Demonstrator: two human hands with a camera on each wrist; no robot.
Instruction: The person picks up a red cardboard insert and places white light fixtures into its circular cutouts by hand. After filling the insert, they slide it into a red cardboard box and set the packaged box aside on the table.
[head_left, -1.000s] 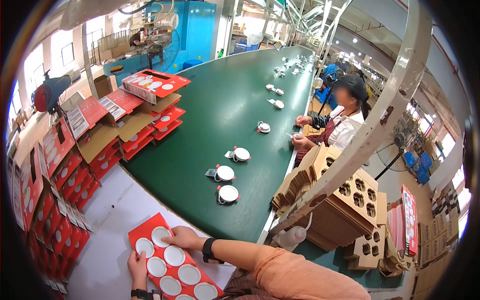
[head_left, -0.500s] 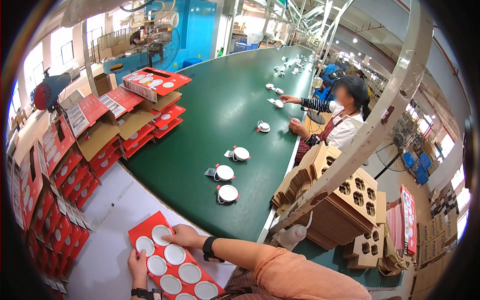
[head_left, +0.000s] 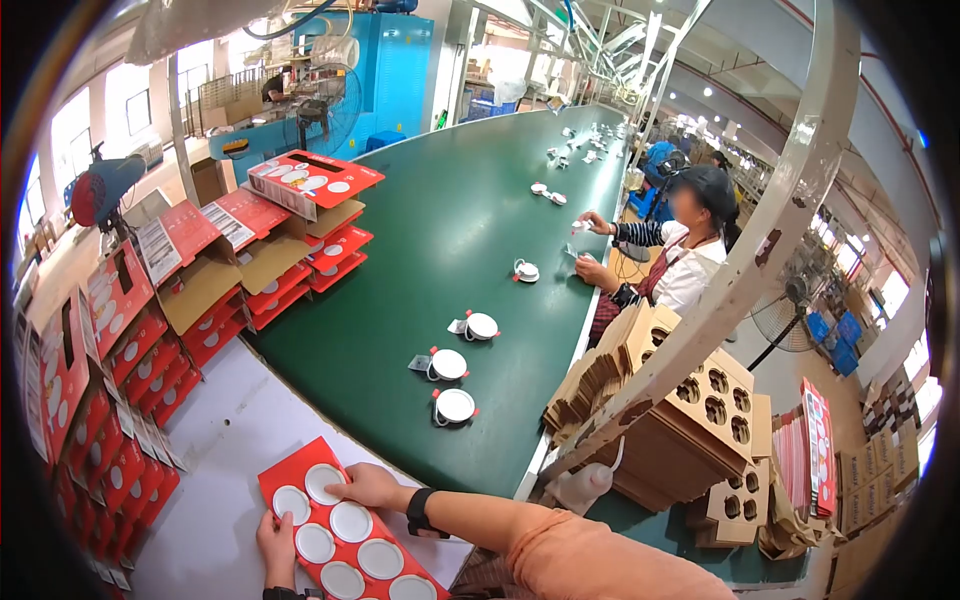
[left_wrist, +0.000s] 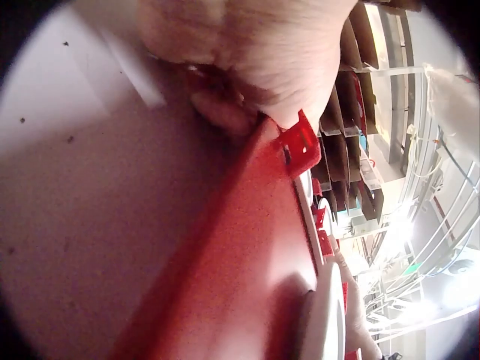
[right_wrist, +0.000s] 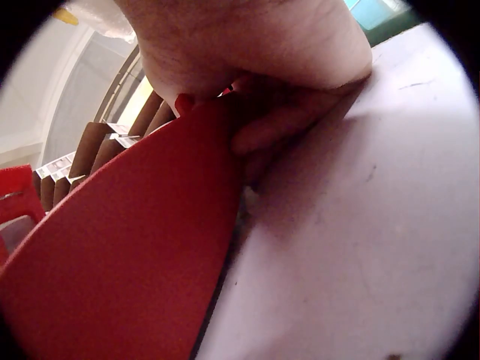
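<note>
A red box (head_left: 343,548) carries rows of white round lamps (head_left: 350,522) on its upper face, low in the head view. My left hand (head_left: 276,540) grips its left edge, thumb on top near a lamp. On the opposite long edge my right hand (head_left: 370,487) holds the box, with the thumb by the top lamp. In the left wrist view, the left hand's fingers (left_wrist: 221,112) curl in at the box's edge beside a red tab (left_wrist: 301,146). Fingers of the right hand (right_wrist: 277,127) tuck under the red side in the right wrist view.
A white table (head_left: 230,470) lies under the box. Beyond it, a green conveyor belt (head_left: 430,230) bears several loose lamps (head_left: 455,406). Red cartons (head_left: 110,340) stack at the left, brown cardboard inserts (head_left: 690,420) at the right, near a white post and a seated person (head_left: 690,250).
Both my hands keep hold of the box almost in place; the view has tilted slightly. Across the belt, the other person reached for a lamp and now holds it near the belt's edge.
</note>
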